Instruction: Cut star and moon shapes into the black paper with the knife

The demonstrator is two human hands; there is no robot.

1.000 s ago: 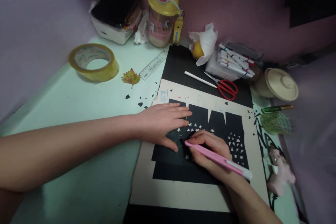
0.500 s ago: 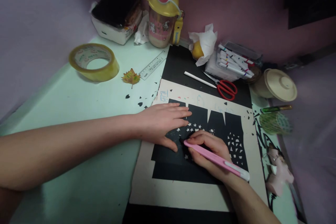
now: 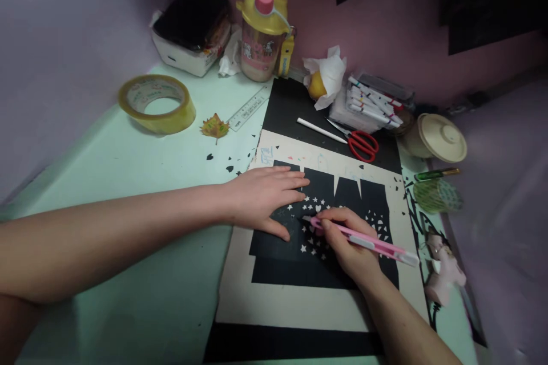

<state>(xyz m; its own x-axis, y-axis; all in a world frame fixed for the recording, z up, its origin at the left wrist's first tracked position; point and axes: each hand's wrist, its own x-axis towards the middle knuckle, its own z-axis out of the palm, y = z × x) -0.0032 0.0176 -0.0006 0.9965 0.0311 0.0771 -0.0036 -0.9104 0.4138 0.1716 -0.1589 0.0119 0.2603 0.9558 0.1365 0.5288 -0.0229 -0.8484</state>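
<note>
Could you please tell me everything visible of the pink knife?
The pink knife looks plastic and slim, with a pale slider, a pale end and a grey blade out. It slants over the black paper, held by the fingers of the right hand; whether the blade touches the paper is unclear.

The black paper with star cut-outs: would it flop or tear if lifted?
The black paper would probably flop, since it looks thin. It may tear near the cut-out stars, where little paper separates the holes. Sliding it would likely be hard with the left hand spread on it.
</note>
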